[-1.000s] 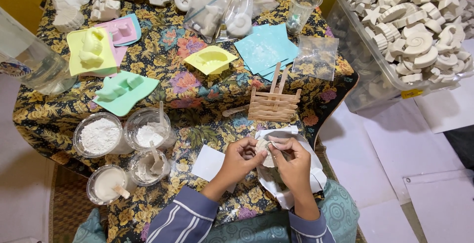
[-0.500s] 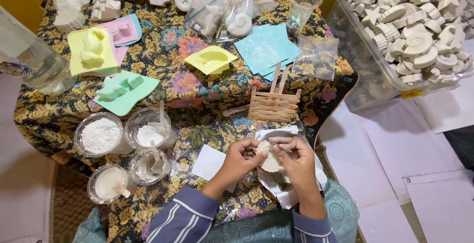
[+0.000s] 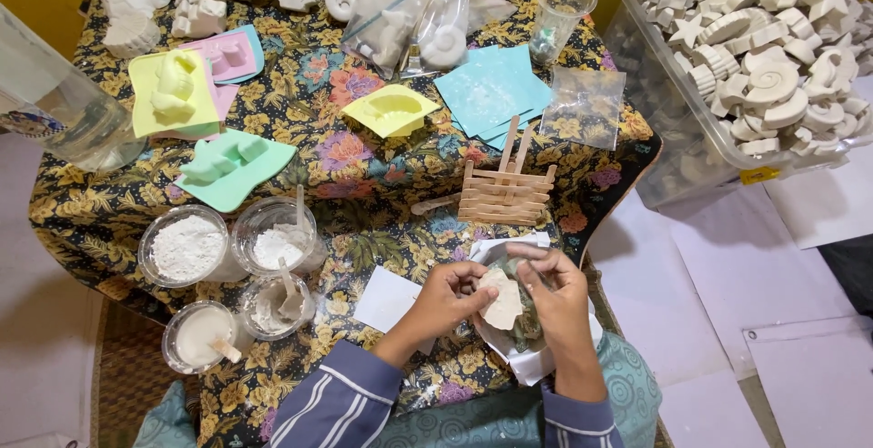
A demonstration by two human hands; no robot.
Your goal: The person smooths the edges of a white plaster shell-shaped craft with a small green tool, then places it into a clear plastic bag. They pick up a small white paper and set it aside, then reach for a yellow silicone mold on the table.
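**Both hands on the plaster piece, now turned flatter to the camera**

I see the left hand (image 3: 447, 295) and right hand (image 3: 556, 291) pinching one pale plaster piece (image 3: 503, 300) between them, just above the near table edge. Left fingers curl onto its left side, right fingers close on its right edge and top; both grip narrow, no gap to the piece. Compared with a second ago the hands have shifted a little and the piece shows more of its flat face, so I judge it is being turned and worked over in the fingers, not set down. Under the hands lies crumpled white paper (image 3: 518, 357); something greenish sits behind the piece, can't tell what.

Surface: floral cloth (image 3: 364, 184) covers the table. Near left, four clear cups: white powder (image 3: 185, 246), another powder cup with a stick (image 3: 273, 237), a grey mix cup (image 3: 275, 305), a milky cup (image 3: 200, 336). A white card (image 3: 386, 298) lies just beside the left hand. A stick-built little fence (image 3: 506, 191) sits just beyond the hands. Farther back: green mould (image 3: 227, 166), yellow moulds (image 3: 173, 93) (image 3: 393, 110), pink mould (image 3: 232, 52), blue sheets (image 3: 491, 89), clear bags, a plastic cup (image 3: 562, 2), white casts along the far edge.

Room: right of the table, a clear bin (image 3: 691, 139) heaped with white casts, on a pale floor. Yellow wall behind.
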